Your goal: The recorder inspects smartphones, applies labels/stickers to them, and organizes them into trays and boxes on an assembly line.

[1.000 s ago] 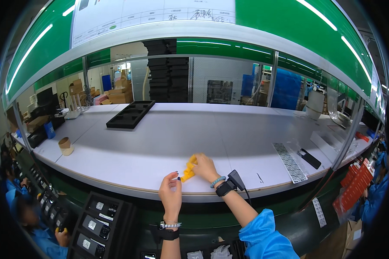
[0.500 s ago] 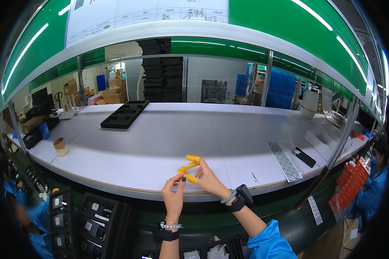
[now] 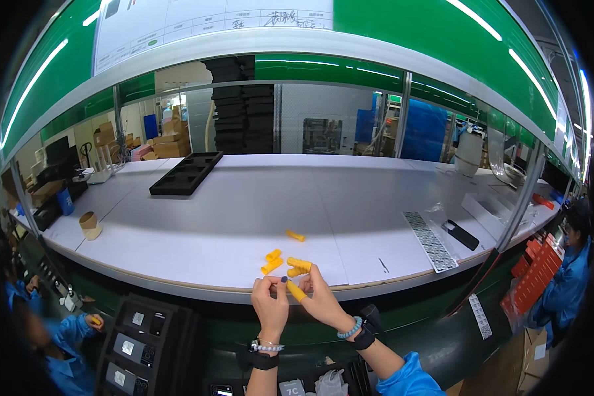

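Note:
Just off the table's near edge, my two hands are close together. Yellow finger cots (image 3: 297, 292) cover the thumb and front fingers of my right hand (image 3: 319, 301), which are held apart with nothing between them. My left hand (image 3: 270, 307) is closed in a pinch, its dark-nailed thumb at the tip of the cotted right thumb; whatever lies inside the pinch is hidden. Beyond the hands, a pair of loose yellow finger cots (image 3: 272, 266) lies on the white table (image 3: 264, 211), with another loose cot (image 3: 296, 235) farther back.
A black compartment tray (image 3: 186, 174) lies at the far left, a brown-and-cream roll (image 3: 90, 226) nearer. A label sheet (image 3: 430, 241) and dark phone-shaped piece (image 3: 461, 234) lie right. Trays with phones (image 3: 133, 346) stand lower left beside a co-worker (image 3: 66, 350); another person (image 3: 567, 284) is at right.
Both hands have drawn back toward the near edge, and the right fingers have come nearer its thumb. Loose finger cots now show beyond them. At left, the co-worker's hand has come into view.

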A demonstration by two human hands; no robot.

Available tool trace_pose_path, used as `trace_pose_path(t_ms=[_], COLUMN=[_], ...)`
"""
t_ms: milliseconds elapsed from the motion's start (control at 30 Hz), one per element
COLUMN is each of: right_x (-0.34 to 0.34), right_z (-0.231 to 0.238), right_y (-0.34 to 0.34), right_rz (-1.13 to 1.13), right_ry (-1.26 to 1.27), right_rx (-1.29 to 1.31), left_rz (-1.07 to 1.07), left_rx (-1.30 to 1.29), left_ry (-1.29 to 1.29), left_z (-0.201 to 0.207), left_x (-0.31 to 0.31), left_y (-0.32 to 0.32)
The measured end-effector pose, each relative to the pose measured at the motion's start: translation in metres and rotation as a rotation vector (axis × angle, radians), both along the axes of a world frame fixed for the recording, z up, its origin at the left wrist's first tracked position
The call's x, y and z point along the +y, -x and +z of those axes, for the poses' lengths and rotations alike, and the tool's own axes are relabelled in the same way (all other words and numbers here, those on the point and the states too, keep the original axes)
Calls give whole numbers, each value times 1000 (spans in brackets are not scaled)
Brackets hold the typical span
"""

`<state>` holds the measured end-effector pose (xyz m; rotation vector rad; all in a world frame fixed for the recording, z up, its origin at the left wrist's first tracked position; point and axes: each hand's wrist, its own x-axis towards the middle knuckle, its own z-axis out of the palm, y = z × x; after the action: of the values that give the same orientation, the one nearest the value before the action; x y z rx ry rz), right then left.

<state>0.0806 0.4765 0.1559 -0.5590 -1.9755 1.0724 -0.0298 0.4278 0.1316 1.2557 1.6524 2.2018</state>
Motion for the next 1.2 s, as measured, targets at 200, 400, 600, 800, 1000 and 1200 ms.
trace_pose_path(t_ms=[200, 400, 600, 800, 1000, 1200], right_x=[-21, -27, -48, -69, -125, -141], right_z=[-8, -6, 5, -18, -8, -1], right_y=[-7, -16, -32, -78, -93, -131], right_rz=[26, -106, 16, 96, 288, 235], right_ry=[57, 246, 454, 24, -80, -58], right_rx=[88, 318, 370, -297, -271, -409], left_rz=[171, -25, -732, -1011, -837, -999], left_rx=[148, 159, -481, -310, 224, -265], left_ry=[0, -7, -6, 370, 470, 786], left_z=[9, 6, 16, 14, 7, -2], left_x=[3, -14, -58, -127, -172, -193], left_y=[4, -19, -58, -39, -71, -79])
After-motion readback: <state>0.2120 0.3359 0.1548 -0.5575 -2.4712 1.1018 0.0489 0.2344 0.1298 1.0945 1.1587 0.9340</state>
